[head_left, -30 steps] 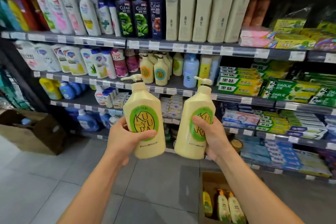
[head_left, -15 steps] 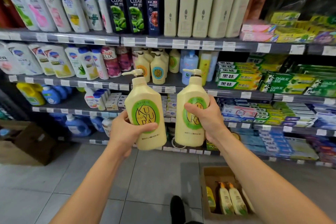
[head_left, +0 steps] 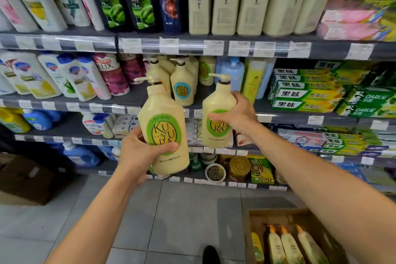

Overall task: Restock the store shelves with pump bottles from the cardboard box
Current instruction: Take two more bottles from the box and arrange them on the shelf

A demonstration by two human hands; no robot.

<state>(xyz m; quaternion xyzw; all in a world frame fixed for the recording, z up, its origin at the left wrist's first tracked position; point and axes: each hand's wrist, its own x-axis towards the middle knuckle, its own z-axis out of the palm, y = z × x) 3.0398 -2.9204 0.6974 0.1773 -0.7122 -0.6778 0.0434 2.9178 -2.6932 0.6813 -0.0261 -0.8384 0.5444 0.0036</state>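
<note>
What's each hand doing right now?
Left hand: grips the left pump bottle.
Right hand: grips the right pump bottle.

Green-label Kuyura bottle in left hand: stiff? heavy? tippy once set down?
Probably rigid: the left hand wraps the green-label Kuyura bottle low with no visible denting. Likely heavy if full, given its bulk. Tall with a pump head on top, so it may tip if set down tilted.

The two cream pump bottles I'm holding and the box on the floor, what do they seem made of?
The left bottle and right bottle look like plastic: opaque cream, soft sheen, smooth moulded shoulders and pump heads. The cardboard box looks like plain brown cardboard, matte, with raw folded edges.
</note>
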